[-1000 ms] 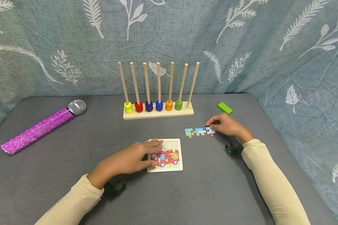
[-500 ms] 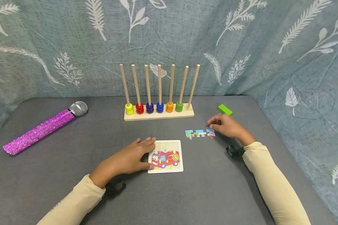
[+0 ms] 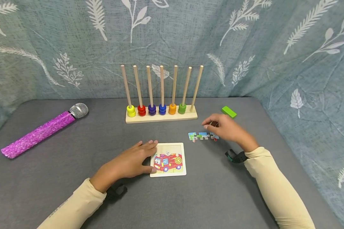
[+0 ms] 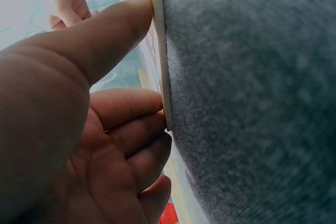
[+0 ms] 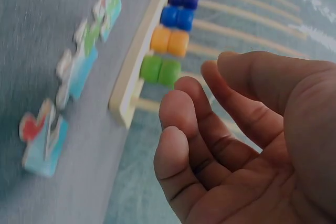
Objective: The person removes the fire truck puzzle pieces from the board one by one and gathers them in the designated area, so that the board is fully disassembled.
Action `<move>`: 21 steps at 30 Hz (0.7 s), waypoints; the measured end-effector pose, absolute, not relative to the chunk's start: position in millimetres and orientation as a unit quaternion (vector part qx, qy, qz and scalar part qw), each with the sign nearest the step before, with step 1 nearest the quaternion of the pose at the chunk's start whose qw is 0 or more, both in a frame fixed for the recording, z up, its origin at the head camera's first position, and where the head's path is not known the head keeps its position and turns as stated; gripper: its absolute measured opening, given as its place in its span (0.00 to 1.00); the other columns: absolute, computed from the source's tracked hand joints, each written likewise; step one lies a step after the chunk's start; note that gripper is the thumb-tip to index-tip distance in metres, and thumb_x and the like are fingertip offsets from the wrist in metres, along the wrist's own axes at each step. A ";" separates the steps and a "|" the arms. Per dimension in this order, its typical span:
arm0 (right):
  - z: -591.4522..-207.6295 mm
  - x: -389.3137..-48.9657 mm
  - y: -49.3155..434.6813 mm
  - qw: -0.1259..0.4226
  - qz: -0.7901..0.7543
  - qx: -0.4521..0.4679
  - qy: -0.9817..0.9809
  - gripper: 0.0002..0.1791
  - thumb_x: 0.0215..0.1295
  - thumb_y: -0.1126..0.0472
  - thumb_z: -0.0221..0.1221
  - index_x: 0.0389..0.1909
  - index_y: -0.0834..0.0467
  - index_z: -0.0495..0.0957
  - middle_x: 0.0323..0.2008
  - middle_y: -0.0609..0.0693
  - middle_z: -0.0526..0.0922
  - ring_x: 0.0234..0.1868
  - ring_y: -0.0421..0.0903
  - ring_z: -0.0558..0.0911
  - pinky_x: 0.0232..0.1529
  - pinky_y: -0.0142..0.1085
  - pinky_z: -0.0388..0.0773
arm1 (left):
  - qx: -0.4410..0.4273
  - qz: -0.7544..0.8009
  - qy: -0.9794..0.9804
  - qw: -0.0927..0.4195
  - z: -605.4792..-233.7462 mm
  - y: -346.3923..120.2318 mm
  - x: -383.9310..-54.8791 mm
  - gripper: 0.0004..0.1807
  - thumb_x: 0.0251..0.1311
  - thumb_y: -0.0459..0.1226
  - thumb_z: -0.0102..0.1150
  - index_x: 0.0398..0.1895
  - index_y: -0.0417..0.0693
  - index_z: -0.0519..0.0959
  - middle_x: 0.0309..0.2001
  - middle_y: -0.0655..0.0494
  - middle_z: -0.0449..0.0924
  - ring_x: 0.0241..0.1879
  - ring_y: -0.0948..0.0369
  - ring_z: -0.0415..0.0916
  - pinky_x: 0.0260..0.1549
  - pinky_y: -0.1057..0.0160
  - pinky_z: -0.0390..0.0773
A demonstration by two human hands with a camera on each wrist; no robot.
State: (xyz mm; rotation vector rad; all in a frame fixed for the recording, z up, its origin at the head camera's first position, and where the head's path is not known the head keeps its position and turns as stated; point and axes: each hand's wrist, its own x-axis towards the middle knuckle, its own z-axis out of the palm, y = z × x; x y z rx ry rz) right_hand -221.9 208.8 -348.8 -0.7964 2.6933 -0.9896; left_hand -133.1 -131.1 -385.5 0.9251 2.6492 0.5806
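Observation:
A wooden frame puzzle point(image 3: 172, 148) with a red fire truck picture lies flat on the grey cloth. My left hand point(image 3: 127, 160) rests at its left side, the thumb on the lower left corner and the fingers by the upper left edge. In the left wrist view the thumb point(image 4: 121, 22) touches the puzzle's edge. Three loose jigsaw pieces, a left one point(image 3: 192, 136), a middle one point(image 3: 202, 135) and a right one point(image 5: 44, 150), lie in a row right of the puzzle. Above the right piece hovers my right hand point(image 3: 229, 128), fingers loosely bent, nothing between thumb and fingertips.
Behind the puzzle stands a wooden peg rack point(image 3: 161, 119) with tall rods and coloured beads. A pink sequined microphone point(image 3: 41, 133) lies at the left. Beyond the right hand is a green block point(image 3: 228, 112). A leaf-patterned curtain point(image 3: 172, 38) hangs along the back.
My left hand has drawn back to the left from over the puzzle picture to its edge. My right hand has lifted from the right piece and shifted slightly left.

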 end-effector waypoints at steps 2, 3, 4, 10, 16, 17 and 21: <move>-348.7 -220.1 204.0 0.082 -0.330 -0.276 0.899 0.11 0.69 0.66 0.58 0.47 0.66 0.82 0.37 0.53 0.82 0.32 0.47 0.78 0.31 0.39 0.75 | 0.322 0.202 0.915 0.134 -385.7 -131.3 -133.6 0.40 0.60 0.47 0.66 0.68 0.32 0.65 0.72 0.40 0.57 0.72 0.47 0.51 0.68 0.42 0.48; -348.2 -219.6 201.7 0.082 -0.332 -0.280 0.897 0.11 0.69 0.66 0.58 0.47 0.66 0.82 0.36 0.53 0.82 0.31 0.47 0.77 0.31 0.39 0.74 | 0.322 0.202 0.915 0.132 -385.7 -131.4 -133.8 0.40 0.60 0.47 0.66 0.68 0.32 0.65 0.72 0.40 0.57 0.72 0.47 0.52 0.68 0.42 0.48; -347.6 -219.4 199.3 0.083 -0.333 -0.285 0.895 0.11 0.69 0.65 0.58 0.47 0.66 0.82 0.36 0.53 0.83 0.30 0.47 0.77 0.31 0.39 0.74 | 0.322 0.203 0.916 0.131 -385.6 -131.4 -134.0 0.39 0.59 0.47 0.66 0.67 0.31 0.66 0.72 0.40 0.57 0.72 0.47 0.52 0.67 0.42 0.48; -343.0 -220.0 188.0 0.091 -0.338 -0.293 0.890 0.12 0.70 0.64 0.57 0.49 0.64 0.82 0.36 0.56 0.84 0.24 0.45 0.75 0.27 0.39 0.74 | 0.315 0.202 0.918 0.135 -384.3 -130.8 -134.3 0.39 0.58 0.46 0.67 0.67 0.32 0.67 0.71 0.40 0.58 0.71 0.46 0.53 0.67 0.43 0.50; -346.9 -216.9 174.4 0.108 -0.344 -0.314 0.878 0.11 0.69 0.65 0.58 0.47 0.64 0.83 0.36 0.54 0.85 0.24 0.43 0.75 0.26 0.35 0.72 | 0.323 0.191 0.918 0.131 -383.6 -129.4 -134.1 0.39 0.59 0.46 0.67 0.67 0.31 0.67 0.71 0.39 0.59 0.71 0.45 0.54 0.67 0.43 0.52; -348.1 -216.3 171.7 0.110 -0.344 -0.321 0.876 0.11 0.69 0.65 0.58 0.46 0.65 0.83 0.36 0.53 0.85 0.26 0.42 0.75 0.27 0.34 0.72 | 0.326 0.189 0.917 0.129 -383.5 -129.3 -134.0 0.39 0.59 0.46 0.67 0.66 0.31 0.67 0.71 0.38 0.59 0.71 0.45 0.54 0.67 0.43 0.52; -352.8 -213.2 162.5 0.129 -0.344 -0.340 0.866 0.11 0.69 0.66 0.58 0.47 0.65 0.83 0.35 0.53 0.85 0.28 0.42 0.77 0.27 0.33 0.72 | 0.332 0.183 0.917 0.124 -383.4 -129.0 -133.9 0.39 0.59 0.46 0.67 0.67 0.31 0.67 0.70 0.38 0.59 0.70 0.45 0.55 0.67 0.43 0.53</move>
